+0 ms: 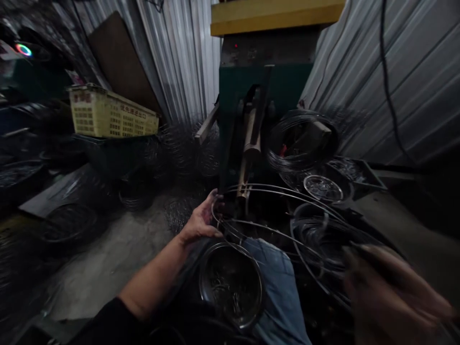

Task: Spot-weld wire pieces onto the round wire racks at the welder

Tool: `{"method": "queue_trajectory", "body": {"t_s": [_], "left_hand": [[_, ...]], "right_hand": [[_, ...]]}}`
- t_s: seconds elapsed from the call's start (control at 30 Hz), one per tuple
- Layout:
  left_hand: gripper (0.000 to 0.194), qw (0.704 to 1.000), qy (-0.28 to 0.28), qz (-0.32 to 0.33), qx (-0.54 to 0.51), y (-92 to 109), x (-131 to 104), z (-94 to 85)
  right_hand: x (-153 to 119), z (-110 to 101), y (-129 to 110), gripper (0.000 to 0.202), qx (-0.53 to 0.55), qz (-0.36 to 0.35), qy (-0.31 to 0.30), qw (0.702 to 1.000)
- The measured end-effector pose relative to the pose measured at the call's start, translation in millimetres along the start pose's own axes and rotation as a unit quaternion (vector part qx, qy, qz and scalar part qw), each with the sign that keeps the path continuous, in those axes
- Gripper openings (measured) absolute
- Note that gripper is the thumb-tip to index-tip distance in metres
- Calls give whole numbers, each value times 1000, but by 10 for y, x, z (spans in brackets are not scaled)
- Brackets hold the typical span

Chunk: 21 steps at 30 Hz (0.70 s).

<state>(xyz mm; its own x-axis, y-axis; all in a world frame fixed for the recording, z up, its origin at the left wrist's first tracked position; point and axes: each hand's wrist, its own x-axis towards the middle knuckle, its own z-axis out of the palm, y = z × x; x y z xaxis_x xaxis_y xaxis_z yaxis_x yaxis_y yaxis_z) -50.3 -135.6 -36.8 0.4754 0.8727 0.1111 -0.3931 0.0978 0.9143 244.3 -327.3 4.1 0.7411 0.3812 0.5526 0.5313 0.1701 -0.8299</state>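
My left hand (201,219) curls around the left bend of a thin metal wire hoop (276,191), its thumb below and its fingers above. The hoop's upper strands pass the tip of a press arm (244,177); whether they touch it I cannot tell. To the right, the strands run above a tub of coiled wire (323,239). Smeared by motion, my right hand (391,287) is low at the right, near that tub. Its fingers and anything in them are not clear. Beneath the left hand is a round metal bowl (259,287) with small metal pieces inside.
A green machine (287,81) with a yellow top stands ahead. A large wire coil (273,148) hangs at its right, above a dish of small parts (323,188). At left, a yellow crate (115,115) rests on a dark bin. Wire bundles lie around the floor (118,258).
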Motion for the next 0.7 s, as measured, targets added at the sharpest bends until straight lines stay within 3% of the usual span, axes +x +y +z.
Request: {"method": "queue_trajectory", "body": {"t_s": [0.03, 0.13, 0.2, 0.27, 0.43, 0.7], "left_hand": [[94, 1000, 14, -9, -10, 13, -8, -95], [70, 995, 102, -19, -8, -18, 17, -442], [69, 989, 148, -18, -8, -98, 92, -665], [69, 986, 164, -33, -8, -205, 199, -826], [68, 985, 156, -68, -17, -444, 481, -913], [75, 985, 135, -94, -50, -651, 764, -877]], "right_hand": [[-24, 228, -29, 35, 51, 7, -10, 999], [-111, 850, 49, 23, 101, 12, -137, 985], [-175, 1165, 200, 21, 116, 50, -202, 971], [-233, 1386, 376, 24, 121, 108, -226, 960], [-270, 1580, 717, 37, 71, 221, -180, 956], [-225, 1610, 845, 36, 23, 226, -124, 966]]}}
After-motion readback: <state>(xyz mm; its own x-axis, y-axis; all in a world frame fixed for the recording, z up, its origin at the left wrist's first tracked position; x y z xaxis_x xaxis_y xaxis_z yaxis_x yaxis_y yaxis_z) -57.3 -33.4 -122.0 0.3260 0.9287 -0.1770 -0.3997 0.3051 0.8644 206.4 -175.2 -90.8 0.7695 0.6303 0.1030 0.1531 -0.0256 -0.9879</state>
